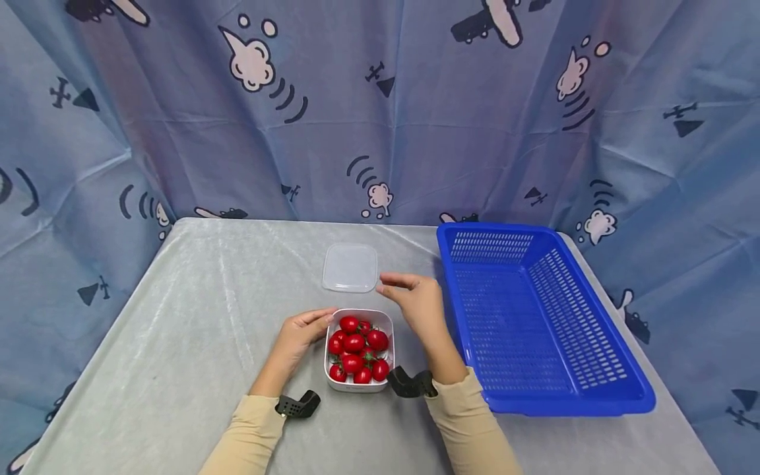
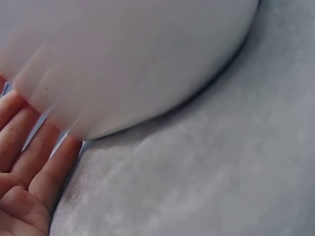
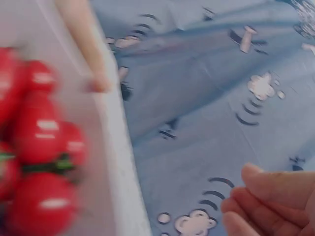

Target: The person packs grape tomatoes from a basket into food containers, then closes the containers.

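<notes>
A square white box (image 1: 359, 388) full of red cherry tomatoes (image 1: 354, 343), some with green stems, stands in front of me. My left hand (image 1: 304, 332) rests against its far left corner. In the left wrist view, the straight fingers (image 2: 54, 172) touch the pale outer wall of the box. Beyond the box, a clear square lid (image 1: 350, 269) lies flat on the table. Beside the lid's near right corner is my right hand (image 1: 420, 305), its fingers reaching left, with thumb and fingertips apart. In the right wrist view that hand (image 3: 275, 201) holds nothing, while the tomatoes appear blurred.
A large blue plastic basket (image 1: 466, 330) with slotted sides stands to the right of my right arm. The table (image 1: 178, 343) has a light grey cloth. Behind it hangs a blue patterned curtain (image 1: 332, 79). Both wrists carry black mounts.
</notes>
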`<state>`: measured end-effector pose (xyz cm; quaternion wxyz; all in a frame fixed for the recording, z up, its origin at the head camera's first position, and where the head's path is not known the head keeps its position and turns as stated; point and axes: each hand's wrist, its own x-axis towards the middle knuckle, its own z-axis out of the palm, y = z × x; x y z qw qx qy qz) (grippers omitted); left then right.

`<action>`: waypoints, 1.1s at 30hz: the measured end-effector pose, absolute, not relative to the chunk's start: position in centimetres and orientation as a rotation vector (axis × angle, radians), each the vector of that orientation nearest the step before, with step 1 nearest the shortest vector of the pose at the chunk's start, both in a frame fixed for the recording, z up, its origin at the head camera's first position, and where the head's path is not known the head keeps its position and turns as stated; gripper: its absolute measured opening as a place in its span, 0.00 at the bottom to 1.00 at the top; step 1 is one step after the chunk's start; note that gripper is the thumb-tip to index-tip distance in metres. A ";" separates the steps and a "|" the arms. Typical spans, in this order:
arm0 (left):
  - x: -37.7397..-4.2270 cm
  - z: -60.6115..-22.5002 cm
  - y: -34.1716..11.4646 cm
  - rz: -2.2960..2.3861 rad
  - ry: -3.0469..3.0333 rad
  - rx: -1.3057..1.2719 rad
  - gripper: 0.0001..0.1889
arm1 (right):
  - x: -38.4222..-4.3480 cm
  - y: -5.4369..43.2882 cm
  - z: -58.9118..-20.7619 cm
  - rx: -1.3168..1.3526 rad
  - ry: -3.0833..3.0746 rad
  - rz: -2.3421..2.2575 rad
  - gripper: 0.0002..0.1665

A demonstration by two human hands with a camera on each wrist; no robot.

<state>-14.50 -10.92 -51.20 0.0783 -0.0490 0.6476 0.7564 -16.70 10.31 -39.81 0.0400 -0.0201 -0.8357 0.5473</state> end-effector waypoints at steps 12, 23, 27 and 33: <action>-16.1 -48.4 -13.4 2.008 2.019 0.038 0.23 | -24.2 10.2 -39.1 -0.397 -2.580 1.993 0.17; -23.4 -44.1 -14.4 1.828 2.074 0.027 0.29 | -31.5 12.2 -46.3 -0.489 -2.664 2.202 0.16; -25.6 -44.5 -14.8 1.836 2.009 -0.089 0.28 | -30.5 11.9 -45.5 -0.667 -2.740 2.130 0.19; -27.1 -45.6 -14.2 1.837 1.953 -0.231 0.28 | -29.3 11.9 -43.5 -0.729 -2.800 2.316 0.21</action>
